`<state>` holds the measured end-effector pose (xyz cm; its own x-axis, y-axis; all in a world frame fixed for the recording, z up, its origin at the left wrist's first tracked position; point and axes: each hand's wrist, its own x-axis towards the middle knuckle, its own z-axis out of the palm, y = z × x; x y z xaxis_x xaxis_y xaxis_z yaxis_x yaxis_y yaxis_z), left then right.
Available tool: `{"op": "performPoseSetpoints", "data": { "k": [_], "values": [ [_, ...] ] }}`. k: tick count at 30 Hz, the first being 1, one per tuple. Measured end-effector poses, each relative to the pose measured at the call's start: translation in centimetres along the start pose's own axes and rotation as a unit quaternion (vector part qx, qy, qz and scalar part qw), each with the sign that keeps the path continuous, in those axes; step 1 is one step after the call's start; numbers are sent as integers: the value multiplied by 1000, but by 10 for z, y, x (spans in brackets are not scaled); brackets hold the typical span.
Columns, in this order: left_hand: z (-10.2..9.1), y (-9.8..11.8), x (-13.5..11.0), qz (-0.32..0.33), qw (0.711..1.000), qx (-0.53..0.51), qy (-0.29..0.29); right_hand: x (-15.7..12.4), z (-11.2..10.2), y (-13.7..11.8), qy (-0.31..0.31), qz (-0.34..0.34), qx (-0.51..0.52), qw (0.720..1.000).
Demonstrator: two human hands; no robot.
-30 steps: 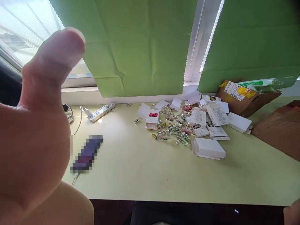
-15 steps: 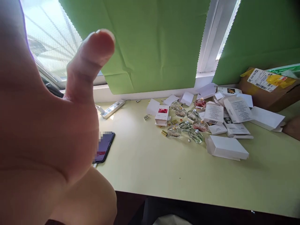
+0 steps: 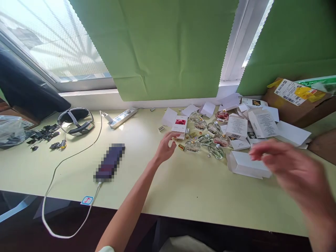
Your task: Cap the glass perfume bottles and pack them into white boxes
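A person's left hand (image 3: 165, 147) is reaching, fingers loosely spread and holding nothing, toward a small gold cap (image 3: 181, 147) lying near the table's (image 3: 183, 189) far edge, just beside a cluster of glass perfume bottles (image 3: 207, 134). The right hand (image 3: 291, 168) (blurred, fingers open) is hovering over a white box (image 3: 245, 164).

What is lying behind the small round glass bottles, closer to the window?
Behind the glass bottles lie white cartons and loose white paper flaps, reaching to the green blind. Whatever lies under that pile is covered.
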<state>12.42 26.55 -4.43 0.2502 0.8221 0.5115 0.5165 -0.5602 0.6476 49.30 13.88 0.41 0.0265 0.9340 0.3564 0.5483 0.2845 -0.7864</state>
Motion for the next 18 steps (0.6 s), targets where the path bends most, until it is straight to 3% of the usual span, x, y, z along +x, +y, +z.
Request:
{"op": "performPoseSetpoints", "data": {
  "k": [3,7,12,18],
  "values": [
    [25,-19,-18,-28,998,31,-46,-5,57,-6,-157,9,39,987],
    [28,-25,-29,-47,992,63,-103,-47,101,4,-193,59,115,973],
    [25,-20,-30,-71,983,91,-140,-62,110,12,-126,153,167,966],
    [27,-23,-29,-99,981,101,-134,-51,106,7,-175,140,141,964]
  ]
}}
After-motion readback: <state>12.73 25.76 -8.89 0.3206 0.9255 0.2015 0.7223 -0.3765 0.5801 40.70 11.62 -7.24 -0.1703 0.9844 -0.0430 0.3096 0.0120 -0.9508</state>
